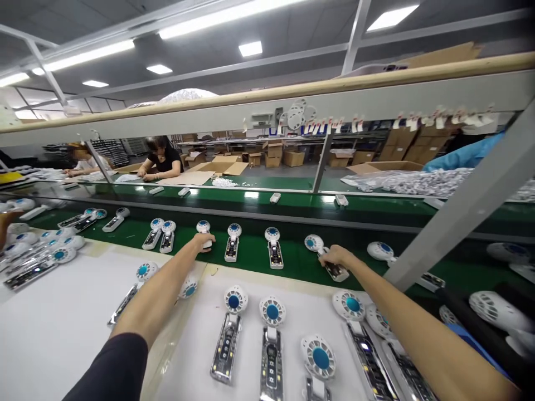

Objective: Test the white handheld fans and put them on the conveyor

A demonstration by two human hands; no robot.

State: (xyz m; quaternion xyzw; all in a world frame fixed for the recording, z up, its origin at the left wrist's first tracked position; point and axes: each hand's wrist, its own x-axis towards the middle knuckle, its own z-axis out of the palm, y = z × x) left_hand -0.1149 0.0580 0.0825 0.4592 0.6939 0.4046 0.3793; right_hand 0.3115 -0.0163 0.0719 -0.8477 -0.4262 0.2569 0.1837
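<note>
My left hand [204,241] is closed on a small handheld fan [203,225] on the green conveyor belt; its white round head with a blue centre shows above my fingers, and most of its body is hidden. At the right, my right hand [336,256] grips the body of another handheld fan [313,243], which lies tilted on the belt with its head to the upper left. Between my hands, two more fans [234,243] lie on the belt, circuit side up. Nearer to me, several fans [272,312] with see-through bodies rest on the white tabletop [184,340].
A grey metal post [463,195] slants across the right side. Beyond the belt [251,267] runs a second line with small white parts [275,197]. A co-worker [161,159] sits across, near open cardboard boxes [225,166]. Many fans [37,256] are piled at the left.
</note>
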